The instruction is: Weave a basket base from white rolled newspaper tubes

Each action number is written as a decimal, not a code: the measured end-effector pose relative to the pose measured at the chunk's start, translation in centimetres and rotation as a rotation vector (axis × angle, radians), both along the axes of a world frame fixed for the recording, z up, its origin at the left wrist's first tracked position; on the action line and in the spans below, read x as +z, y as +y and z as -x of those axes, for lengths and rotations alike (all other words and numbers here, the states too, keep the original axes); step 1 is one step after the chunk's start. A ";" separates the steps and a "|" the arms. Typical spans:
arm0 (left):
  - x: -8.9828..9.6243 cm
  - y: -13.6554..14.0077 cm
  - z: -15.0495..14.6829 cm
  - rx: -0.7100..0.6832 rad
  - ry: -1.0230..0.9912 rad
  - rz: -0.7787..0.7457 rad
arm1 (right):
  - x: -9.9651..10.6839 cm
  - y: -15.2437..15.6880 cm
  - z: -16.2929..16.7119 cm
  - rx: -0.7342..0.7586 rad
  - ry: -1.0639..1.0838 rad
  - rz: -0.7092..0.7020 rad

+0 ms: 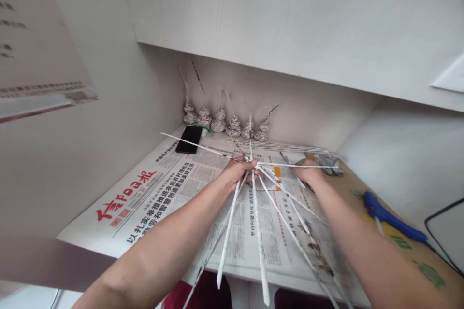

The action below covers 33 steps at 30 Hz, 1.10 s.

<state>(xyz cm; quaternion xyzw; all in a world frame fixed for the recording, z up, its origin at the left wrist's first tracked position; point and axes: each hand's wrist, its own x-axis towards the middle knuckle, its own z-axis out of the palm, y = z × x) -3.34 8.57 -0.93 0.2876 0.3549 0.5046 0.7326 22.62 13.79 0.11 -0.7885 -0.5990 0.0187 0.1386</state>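
Note:
My left hand point(242, 170) is closed around the meeting point of several thin rolled-paper sticks point(258, 231). The sticks fan out from it like spokes, mostly toward me, with some reaching left, up and right. To the right, my right hand point(308, 171) is low over the newspaper, behind one stick that runs across it. A thin dark tool point(284, 158) shows beside its fingers, partly covered. Those fingers are mostly hidden, so I cannot tell whether they grip it.
Several gourd-shaped woven paper pieces point(219, 121) stand along the back wall. Newspaper point(163, 188) covers the table. A black phone point(189, 139) lies at the left, loose paper sticks point(286, 147) at the back. On cardboard point(357, 188) at right are a blue glue gun point(393, 219) and crumpled grey material point(328, 164).

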 end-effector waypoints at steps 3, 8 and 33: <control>0.1 -0.2 0.0 -0.003 -0.002 0.005 | -0.7 -2.3 0.2 0.063 0.016 -0.087; 0.2 -0.5 -0.2 -0.027 -0.023 -0.010 | -1.6 -6.7 2.7 0.305 0.369 -0.030; -1.1 -1.8 -2.0 0.005 0.058 -0.050 | 2.0 -10.5 9.0 0.447 0.130 -0.045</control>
